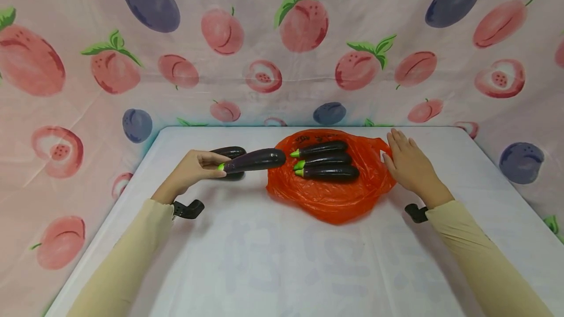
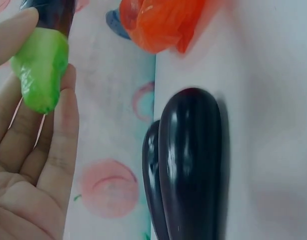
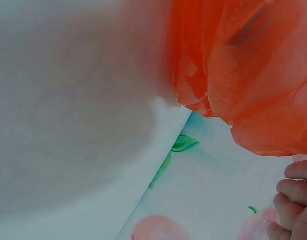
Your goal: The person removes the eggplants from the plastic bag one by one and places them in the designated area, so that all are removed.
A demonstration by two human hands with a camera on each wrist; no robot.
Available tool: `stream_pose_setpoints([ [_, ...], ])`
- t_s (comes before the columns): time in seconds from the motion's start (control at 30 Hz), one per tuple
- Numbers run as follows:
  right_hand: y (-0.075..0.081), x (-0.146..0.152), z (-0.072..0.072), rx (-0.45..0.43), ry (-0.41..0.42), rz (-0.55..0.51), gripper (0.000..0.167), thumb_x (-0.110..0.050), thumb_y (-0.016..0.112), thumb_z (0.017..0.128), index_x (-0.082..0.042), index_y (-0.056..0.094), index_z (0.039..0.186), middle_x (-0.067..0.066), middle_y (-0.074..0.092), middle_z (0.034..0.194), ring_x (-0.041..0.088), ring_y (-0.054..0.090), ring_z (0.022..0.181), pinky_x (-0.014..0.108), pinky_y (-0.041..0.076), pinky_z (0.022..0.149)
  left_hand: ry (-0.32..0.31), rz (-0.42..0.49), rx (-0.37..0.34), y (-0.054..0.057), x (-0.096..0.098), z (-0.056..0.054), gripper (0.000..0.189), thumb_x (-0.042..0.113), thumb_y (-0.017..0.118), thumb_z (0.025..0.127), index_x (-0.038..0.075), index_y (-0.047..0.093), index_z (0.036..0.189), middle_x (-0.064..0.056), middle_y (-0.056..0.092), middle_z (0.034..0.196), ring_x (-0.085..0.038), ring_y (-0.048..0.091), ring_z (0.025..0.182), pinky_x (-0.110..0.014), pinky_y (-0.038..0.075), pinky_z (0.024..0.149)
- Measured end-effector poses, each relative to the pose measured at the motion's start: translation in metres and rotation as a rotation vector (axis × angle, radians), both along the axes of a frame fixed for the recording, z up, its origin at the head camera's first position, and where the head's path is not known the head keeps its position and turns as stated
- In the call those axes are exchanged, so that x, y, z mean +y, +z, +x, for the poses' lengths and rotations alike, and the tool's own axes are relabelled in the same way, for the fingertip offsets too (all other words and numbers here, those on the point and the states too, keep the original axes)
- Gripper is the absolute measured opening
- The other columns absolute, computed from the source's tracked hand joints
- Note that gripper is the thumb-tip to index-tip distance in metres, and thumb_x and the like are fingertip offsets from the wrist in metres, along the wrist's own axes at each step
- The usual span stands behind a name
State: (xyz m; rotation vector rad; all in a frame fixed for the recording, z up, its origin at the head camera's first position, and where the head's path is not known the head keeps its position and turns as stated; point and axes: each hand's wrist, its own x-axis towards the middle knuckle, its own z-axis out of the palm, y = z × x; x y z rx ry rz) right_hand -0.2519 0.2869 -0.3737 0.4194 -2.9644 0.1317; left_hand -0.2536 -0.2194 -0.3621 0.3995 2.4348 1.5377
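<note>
My left hand (image 1: 194, 168) pinches an eggplant (image 1: 255, 160) by its green cap, its dark body pointing right toward the bag. In the left wrist view the thumb lies over the green cap (image 2: 41, 70), with fingers behind it. Below and behind this hand, two more eggplants (image 2: 191, 165) lie side by side on the table. An orange-red plastic bag (image 1: 330, 204) is spread out with its mouth wide; three eggplants (image 1: 330, 172) lie in it, green ends to the left. My right hand (image 1: 410, 165) is at the bag's right edge, fingers straight and thumb beside the plastic.
The white-covered table (image 1: 273, 268) reaches back to a fruit-patterned cloth (image 1: 308, 72) hanging behind it. Dark wrist-camera mounts (image 1: 188, 208) stick out inward from both sleeves.
</note>
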Motion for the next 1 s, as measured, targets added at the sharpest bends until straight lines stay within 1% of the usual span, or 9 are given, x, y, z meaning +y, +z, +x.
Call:
stream_pose_setpoints([
  [0.23,0.001,0.001,0.003,0.009,-0.005,-0.006,0.06,-0.024,0.039,0.099,0.014,0.021,0.143,0.032,0.021,0.149,0.046,0.02,0.139,0.059,0.017,0.113,-0.018,-0.04,0.0,-0.003,-0.021,0.004,0.045,0.018,0.076,0.079,-0.001,0.063,0.118,-0.007,0.065,0.116,0.0,0.064,0.097,-0.02,0.052,0.083],
  [0.47,0.002,0.0,0.006,-0.012,-0.02,-0.012,0.061,-0.024,0.04,0.099,0.014,0.02,0.143,0.032,0.019,0.15,0.046,0.019,0.139,0.059,0.017,0.113,-0.028,-0.06,-0.017,-0.01,-0.039,0.007,0.045,0.016,0.075,0.079,-0.004,0.063,0.117,0.005,0.069,0.105,0.0,0.066,0.092,-0.018,0.052,0.081],
  [0.7,0.001,0.001,0.007,-0.017,-0.016,-0.018,0.061,-0.023,0.039,0.099,0.014,0.02,0.143,0.033,0.019,0.15,0.046,0.019,0.139,0.059,0.017,0.113,-0.034,-0.078,0.0,-0.017,-0.055,0.009,0.044,0.013,0.076,0.078,-0.006,0.063,0.115,0.017,0.066,0.099,0.002,0.065,0.091,-0.017,0.052,0.08],
  [0.87,0.0,0.002,0.007,-0.012,-0.012,-0.027,0.06,-0.022,0.04,0.099,0.014,0.021,0.143,0.033,0.02,0.149,0.046,0.019,0.139,0.06,0.017,0.112,-0.04,-0.088,-0.008,-0.02,-0.065,0.011,0.044,0.013,0.076,0.077,-0.006,0.064,0.115,0.017,0.069,0.098,0.001,0.065,0.091,-0.016,0.052,0.08],
  [1.0,0.0,0.004,0.006,-0.006,-0.008,-0.027,0.06,-0.022,0.04,0.099,0.015,0.021,0.142,0.034,0.021,0.149,0.046,0.02,0.139,0.059,0.018,0.112,-0.056,-0.118,-0.005,-0.023,-0.073,0.011,0.042,0.012,0.076,0.078,-0.006,0.064,0.114,0.014,0.069,0.1,0.002,0.064,0.092,-0.015,0.05,0.081],
])
